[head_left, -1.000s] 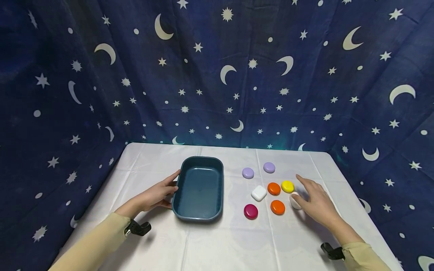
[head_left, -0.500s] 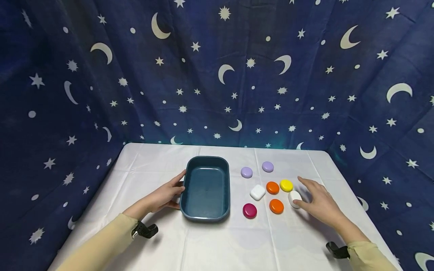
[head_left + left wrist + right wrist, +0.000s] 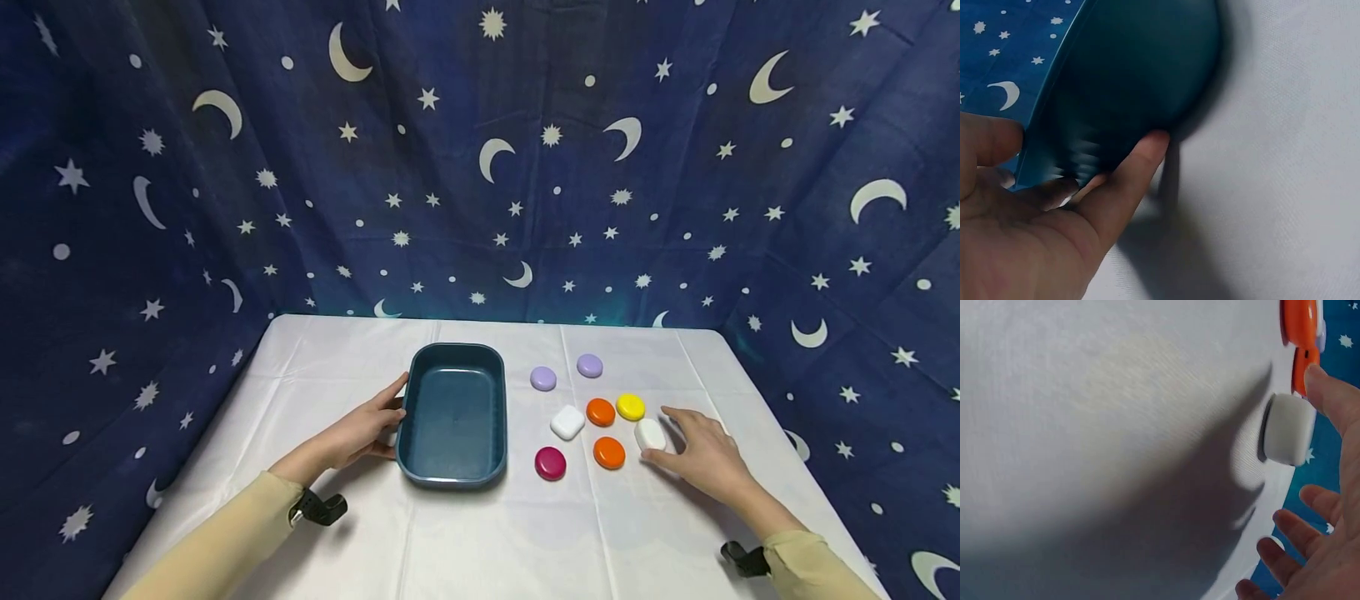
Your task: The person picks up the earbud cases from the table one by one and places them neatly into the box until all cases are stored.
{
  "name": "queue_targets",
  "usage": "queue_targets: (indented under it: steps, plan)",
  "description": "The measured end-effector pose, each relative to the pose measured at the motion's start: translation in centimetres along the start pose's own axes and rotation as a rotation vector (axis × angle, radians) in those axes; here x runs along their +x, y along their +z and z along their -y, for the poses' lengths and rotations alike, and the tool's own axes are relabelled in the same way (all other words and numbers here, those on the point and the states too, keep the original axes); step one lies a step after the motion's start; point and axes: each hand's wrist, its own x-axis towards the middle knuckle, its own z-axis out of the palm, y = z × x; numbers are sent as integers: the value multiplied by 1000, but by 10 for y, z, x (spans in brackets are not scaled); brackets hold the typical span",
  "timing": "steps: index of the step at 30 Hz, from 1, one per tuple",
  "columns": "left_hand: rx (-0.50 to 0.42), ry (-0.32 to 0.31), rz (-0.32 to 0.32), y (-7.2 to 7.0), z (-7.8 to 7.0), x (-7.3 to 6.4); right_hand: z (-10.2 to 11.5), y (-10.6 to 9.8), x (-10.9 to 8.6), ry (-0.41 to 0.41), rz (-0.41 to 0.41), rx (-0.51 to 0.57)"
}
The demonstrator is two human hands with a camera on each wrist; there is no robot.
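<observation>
My left hand (image 3: 358, 433) touches the left outer wall of a dark teal rectangular tray (image 3: 452, 482), its fingers extended against the side. In the left wrist view, the tray's wall (image 3: 1141, 69) rises right at the fingertips. On the right, my right hand (image 3: 701, 457) is spread around a rounded white block (image 3: 649, 436), thumb on the near side and fingers beyond it. In the right wrist view, a gap shows between the fingers and the white block (image 3: 1290, 429), which rests on the cloth; the thumb tip (image 3: 1316, 374) is just past its upper edge.
Left of the white block lie a yellow disc (image 3: 631, 407), orange discs (image 3: 600, 412) (image 3: 609, 452), a white rounded square (image 3: 567, 422), a crimson disc (image 3: 551, 463) and lilac discs (image 3: 543, 378) (image 3: 590, 366). A white cloth covers the table (image 3: 495, 550); a starry curtain (image 3: 450, 167) hangs behind.
The tray shifted to the right with my left hand against it, then stayed put. My right hand stayed near the white block, which now shows more between thumb and fingers.
</observation>
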Motion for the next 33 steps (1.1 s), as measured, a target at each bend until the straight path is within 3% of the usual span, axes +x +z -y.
queue_targets:
  steps: [13,21,33]
  plan:
    - [-65,33,-23,-1,5,2,2,12,-4,39,15,40]
    - [-38,47,-20,0,7,2,-1,17,-3,75,1,54]
    - [-37,40,5,-3,9,4,-3,11,-4,67,-27,130]
